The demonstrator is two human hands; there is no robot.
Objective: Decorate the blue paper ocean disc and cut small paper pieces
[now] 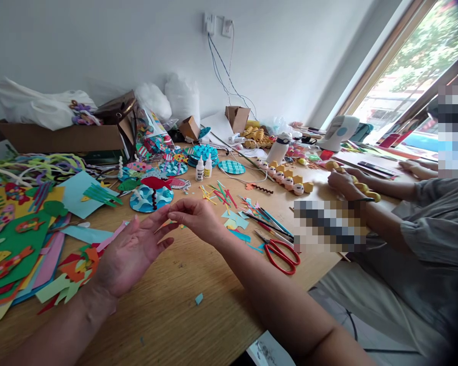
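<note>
My left hand (132,254) is palm up over the wooden table, its fingers apart and slightly curled. The fingers of my right hand (194,218) are pinched together at the left hand's fingertips; whatever lies between them, if anything, is too small to make out. Just beyond both hands stands a blue wavy disc (140,201) with a red paper fish (156,182) on a dark twisted stem. Two small white glue bottles (200,170) are behind it. Red-handled scissors (280,254) lie to the right of my right hand.
Coloured paper sheets (23,254) and scraps cover the left side. Pens (273,223) lie near the scissors. Decorated egg-carton pieces (286,178) and a white bottle (278,148) are farther back. At the right, another person's hands (343,183) hold yellow pieces. Boxes and bags line the wall.
</note>
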